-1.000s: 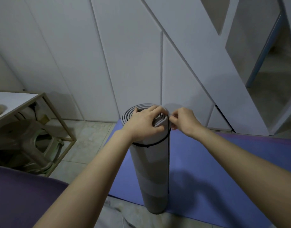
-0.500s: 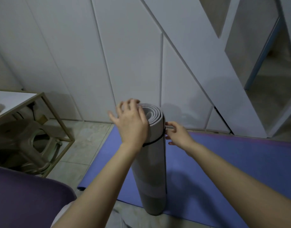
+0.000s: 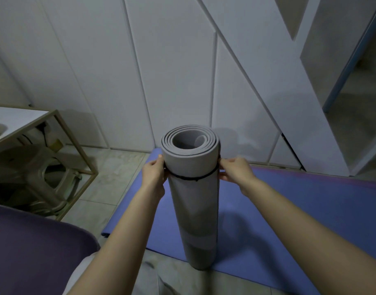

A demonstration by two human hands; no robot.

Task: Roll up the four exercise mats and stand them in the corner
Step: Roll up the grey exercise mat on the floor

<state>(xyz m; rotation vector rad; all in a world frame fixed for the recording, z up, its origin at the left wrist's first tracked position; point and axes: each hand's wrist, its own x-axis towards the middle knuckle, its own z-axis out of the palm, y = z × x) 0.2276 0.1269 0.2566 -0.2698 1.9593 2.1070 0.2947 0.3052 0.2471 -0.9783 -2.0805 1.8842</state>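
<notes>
With my left hand point(image 3: 153, 175) and right hand point(image 3: 236, 171) each pinching the black band point(image 3: 193, 179) high on the grey mat point(image 3: 193, 209), which stands upright at the near edge of the blue mat point(image 3: 289, 209), I fear an uneven tug could tip the roll or slip the band off, uncoiling it.

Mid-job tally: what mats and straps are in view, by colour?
Grey mat, rolled and upright: 1
Blue mat, flat on the floor: 1
Purple sheet at lower left, maybe a mat: 1
Black band round the grey roll: 1
Total: 4
</notes>
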